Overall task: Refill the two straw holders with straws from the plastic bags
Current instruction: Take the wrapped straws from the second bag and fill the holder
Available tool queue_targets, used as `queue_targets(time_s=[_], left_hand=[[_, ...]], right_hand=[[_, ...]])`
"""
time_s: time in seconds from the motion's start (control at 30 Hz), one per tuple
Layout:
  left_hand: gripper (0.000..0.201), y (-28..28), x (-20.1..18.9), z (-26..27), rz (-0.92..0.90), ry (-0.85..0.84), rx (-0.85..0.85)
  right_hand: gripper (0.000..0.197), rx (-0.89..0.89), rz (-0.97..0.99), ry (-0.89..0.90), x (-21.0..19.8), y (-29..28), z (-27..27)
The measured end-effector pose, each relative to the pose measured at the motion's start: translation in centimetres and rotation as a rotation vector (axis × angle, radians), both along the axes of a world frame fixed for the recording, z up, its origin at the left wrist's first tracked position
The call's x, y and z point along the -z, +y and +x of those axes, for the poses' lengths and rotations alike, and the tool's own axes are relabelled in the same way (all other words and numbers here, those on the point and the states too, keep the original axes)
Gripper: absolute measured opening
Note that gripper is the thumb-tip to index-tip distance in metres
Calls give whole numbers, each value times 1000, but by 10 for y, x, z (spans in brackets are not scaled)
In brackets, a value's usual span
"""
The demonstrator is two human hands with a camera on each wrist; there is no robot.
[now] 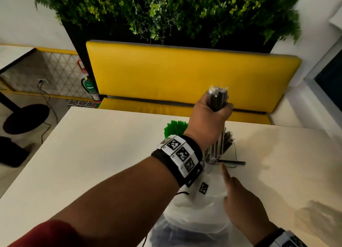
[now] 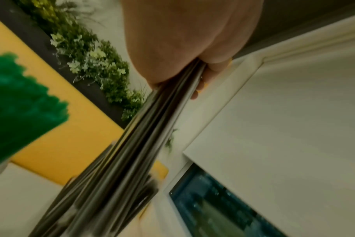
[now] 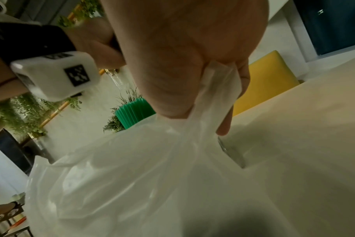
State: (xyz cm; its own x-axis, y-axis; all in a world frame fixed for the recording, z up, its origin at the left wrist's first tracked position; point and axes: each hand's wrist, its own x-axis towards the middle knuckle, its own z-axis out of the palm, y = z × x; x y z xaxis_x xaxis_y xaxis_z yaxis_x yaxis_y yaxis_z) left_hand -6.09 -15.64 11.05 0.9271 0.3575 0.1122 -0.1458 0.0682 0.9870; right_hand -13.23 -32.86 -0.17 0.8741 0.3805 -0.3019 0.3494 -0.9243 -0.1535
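Note:
My left hand (image 1: 216,109) grips a bundle of black straws (image 1: 218,96) upright above the table, and their lower ends fan down into a clear holder (image 1: 211,162). The left wrist view shows the same black straws (image 2: 162,120) running out of my left hand (image 2: 192,67). Green straws (image 1: 175,127) stand in a second holder behind my left wrist. My right hand (image 1: 240,202) holds the gathered neck of a white plastic bag (image 1: 199,215), index finger pointing at the holder. The right wrist view shows the plastic bag (image 3: 132,176) bunched in my right hand (image 3: 203,96).
One black straw (image 1: 234,163) lies flat on the white table (image 1: 92,163) beside the holder. A yellow bench (image 1: 185,74) and a planter (image 1: 166,11) stand behind the table's far edge. A table base (image 1: 26,119) and a cable lie on the floor at left.

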Motion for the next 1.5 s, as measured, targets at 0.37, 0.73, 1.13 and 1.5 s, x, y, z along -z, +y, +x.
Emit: queue_targets(time_s=[0.37,0.73,1.13,1.5], left_hand=[[54,-14,96,9,573,366,138],[60,-18,89,2,1168,172,365],[38,-2,138,-124,1020,524,737],[29,-18,144,-132,1135,553,974]], right_hand=[[86,67,118,81,5,-7,6],[87,73,110,106,5,-6,6],[80,-10,492,214,1,-7,-15],[66,7,613,209,12,5,-37]])
